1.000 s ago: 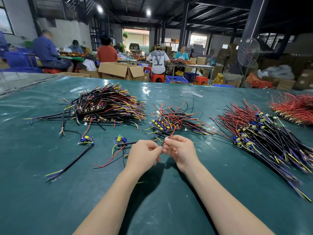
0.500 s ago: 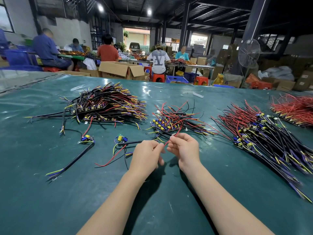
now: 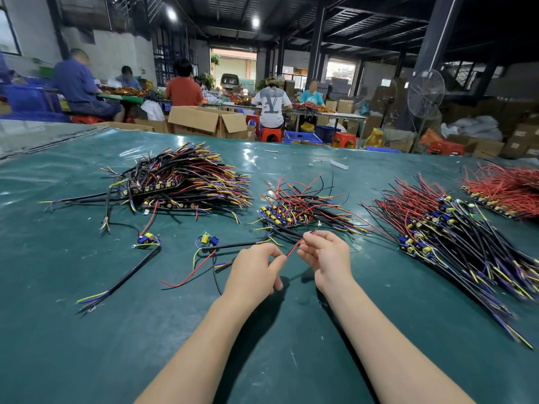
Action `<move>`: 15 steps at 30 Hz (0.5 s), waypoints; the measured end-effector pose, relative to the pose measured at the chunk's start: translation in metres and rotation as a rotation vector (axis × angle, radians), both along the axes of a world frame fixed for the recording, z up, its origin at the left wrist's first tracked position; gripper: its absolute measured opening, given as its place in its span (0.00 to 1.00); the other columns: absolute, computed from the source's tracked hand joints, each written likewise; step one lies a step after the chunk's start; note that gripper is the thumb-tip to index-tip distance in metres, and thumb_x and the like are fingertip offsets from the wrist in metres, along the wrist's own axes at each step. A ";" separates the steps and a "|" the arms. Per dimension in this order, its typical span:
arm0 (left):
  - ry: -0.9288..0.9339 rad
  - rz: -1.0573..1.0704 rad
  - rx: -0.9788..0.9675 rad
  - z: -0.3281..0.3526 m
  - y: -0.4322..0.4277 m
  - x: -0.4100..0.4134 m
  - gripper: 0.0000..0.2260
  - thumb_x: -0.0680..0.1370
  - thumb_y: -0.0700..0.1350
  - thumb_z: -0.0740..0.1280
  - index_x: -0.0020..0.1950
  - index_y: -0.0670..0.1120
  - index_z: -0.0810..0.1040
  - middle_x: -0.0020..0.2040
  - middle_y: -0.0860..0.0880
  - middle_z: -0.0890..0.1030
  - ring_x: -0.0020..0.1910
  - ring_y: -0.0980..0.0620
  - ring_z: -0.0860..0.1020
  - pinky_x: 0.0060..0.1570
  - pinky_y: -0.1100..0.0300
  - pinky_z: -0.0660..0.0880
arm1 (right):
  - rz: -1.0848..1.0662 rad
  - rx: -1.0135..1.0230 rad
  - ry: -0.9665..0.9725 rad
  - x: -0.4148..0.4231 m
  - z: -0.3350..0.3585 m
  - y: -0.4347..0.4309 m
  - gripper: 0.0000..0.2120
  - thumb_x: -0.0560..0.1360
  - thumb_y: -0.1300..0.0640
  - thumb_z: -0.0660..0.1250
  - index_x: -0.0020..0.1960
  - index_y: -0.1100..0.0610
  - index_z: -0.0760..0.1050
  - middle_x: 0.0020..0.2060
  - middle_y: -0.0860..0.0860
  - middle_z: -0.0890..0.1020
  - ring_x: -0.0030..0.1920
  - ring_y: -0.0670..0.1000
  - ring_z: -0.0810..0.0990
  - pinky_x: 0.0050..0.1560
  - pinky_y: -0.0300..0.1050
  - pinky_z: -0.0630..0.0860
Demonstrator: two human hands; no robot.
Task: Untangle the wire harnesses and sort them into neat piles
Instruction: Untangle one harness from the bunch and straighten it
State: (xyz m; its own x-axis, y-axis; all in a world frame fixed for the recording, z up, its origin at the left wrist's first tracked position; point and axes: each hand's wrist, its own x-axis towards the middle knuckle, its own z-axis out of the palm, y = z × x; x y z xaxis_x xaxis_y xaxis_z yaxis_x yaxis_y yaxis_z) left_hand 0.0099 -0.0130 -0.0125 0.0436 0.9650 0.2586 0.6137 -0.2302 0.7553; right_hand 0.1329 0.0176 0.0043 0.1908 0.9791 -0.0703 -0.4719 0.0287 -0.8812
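from the head view, both hands met low over the green desk (image 3: 87, 345), just in front of the middle pile, with a short red wire (image 3: 295, 245) slanting between them; the left hand (image 3: 252, 275) had a narrow grip, thumb and forefinger pinching the wire's lower end, and the right hand (image 3: 328, 260) pinched its upper end between fingertips, the other fingers loosely curled. the middle pile (image 3: 294, 208) of red and black leads with small yellow and blue parts lay just beyond the hands. to the left sat a large dark pile (image 3: 180, 182) with yellow, red and blue tips fanning out. two loose harnesses lay apart from it, one (image 3: 148, 239) with a long black lead running toward the near edge, the other (image 3: 208, 239) just beside the left hand. a long pile (image 3: 455, 234) lay to the right, and a red pile (image 3: 507, 191) beyond it at the far right
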 end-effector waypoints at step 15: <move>0.030 0.073 -0.022 0.003 -0.001 -0.003 0.13 0.75 0.44 0.63 0.30 0.54 0.72 0.22 0.56 0.75 0.20 0.62 0.71 0.30 0.65 0.68 | -0.107 -0.005 -0.181 0.011 -0.004 0.009 0.13 0.74 0.69 0.60 0.31 0.61 0.70 0.16 0.48 0.72 0.16 0.42 0.68 0.18 0.34 0.71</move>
State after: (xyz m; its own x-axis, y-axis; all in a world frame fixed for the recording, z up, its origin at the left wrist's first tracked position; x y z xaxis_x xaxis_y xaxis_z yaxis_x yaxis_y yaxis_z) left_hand 0.0069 -0.0141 -0.0092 -0.0198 0.9712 0.2374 0.6507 -0.1678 0.7406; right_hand 0.1442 0.0264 0.0004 0.3035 0.9524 -0.0298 -0.3002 0.0659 -0.9516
